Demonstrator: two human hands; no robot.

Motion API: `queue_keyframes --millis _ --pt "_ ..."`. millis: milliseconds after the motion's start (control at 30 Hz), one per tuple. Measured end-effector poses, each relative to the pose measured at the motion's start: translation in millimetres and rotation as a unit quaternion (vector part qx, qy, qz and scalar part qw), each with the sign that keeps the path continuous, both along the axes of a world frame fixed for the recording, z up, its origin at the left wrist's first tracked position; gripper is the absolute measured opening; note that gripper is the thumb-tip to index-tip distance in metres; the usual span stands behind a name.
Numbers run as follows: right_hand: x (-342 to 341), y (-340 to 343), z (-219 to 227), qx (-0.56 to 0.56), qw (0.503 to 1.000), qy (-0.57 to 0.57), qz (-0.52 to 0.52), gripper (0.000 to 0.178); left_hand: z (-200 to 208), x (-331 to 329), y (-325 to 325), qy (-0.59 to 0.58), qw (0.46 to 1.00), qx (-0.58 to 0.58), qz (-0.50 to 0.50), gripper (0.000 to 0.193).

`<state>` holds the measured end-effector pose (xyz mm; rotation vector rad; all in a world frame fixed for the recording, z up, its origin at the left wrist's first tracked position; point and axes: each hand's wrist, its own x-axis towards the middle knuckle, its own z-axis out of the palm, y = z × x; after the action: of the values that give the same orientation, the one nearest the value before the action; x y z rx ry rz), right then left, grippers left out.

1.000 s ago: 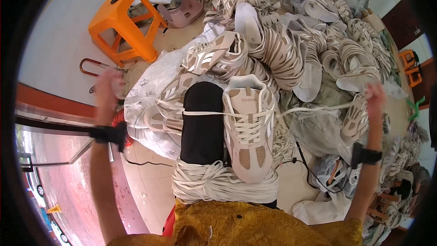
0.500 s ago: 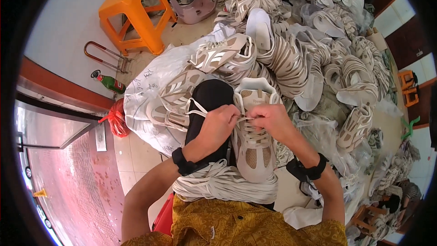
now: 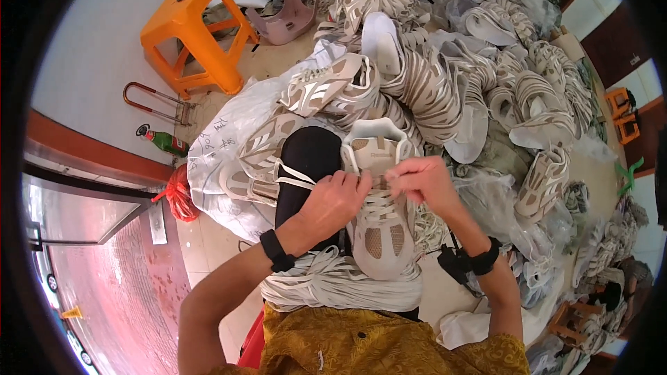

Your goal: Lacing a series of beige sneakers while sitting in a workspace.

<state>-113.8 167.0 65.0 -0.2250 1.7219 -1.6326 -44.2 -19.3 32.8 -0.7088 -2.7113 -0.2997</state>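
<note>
A beige-and-white sneaker (image 3: 379,239) sits in front of me, toe toward my body, with white laces crossing its front. My left hand (image 3: 335,200) is closed at the sneaker's left eyelets, and a loop of white shoelace (image 3: 295,176) trails from it over my black-clad leg (image 3: 306,149). Over the right eyelets, my right hand (image 3: 425,182) is pinched on the shoelace, whose end is mostly hidden by the fingers. Across my lap lies a thick bundle of white laces (image 3: 340,283).
Stacks of beige shoe uppers (image 3: 431,90) and loose sneakers (image 3: 323,87) cover the floor ahead and right. At left stand an orange stool (image 3: 201,35), a green bottle (image 3: 167,142) and a red bag (image 3: 182,193). A white sack (image 3: 215,139) lies beneath some shoes.
My hands have drawn apart, the right one moving right and turning its fingers over the eyelets. The whole view has shifted slightly, so the sneaker appears further left.
</note>
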Motion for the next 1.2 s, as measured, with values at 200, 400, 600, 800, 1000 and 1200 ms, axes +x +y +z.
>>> queue_keyframes --millis 200,400,600,800,1000,1200 --pt "-8 16 -29 0.053 0.922 0.383 -0.03 0.01 19 -17 -5 -0.195 0.98 -0.044 0.015 0.01" --pt "8 27 -44 0.044 0.933 0.357 -0.014 0.01 32 -43 -15 -0.426 0.898 0.1 0.045 0.015" --pt "2 26 -38 0.093 0.896 0.433 -0.024 0.011 28 -37 -2 -0.298 0.952 0.026 0.063 0.011" --pt "3 24 -42 0.124 0.855 0.504 -0.022 0.012 26 -35 2 -0.096 0.99 -0.1 -0.032 0.009" --pt "0 22 -43 0.112 0.856 0.502 -0.051 0.01 49 -57 23 -0.109 0.993 -0.001 -0.034 0.008" --pt "-4 17 -46 0.116 0.804 0.582 -0.022 0.009 32 -53 30 -0.26 0.961 0.08 0.054 0.012"
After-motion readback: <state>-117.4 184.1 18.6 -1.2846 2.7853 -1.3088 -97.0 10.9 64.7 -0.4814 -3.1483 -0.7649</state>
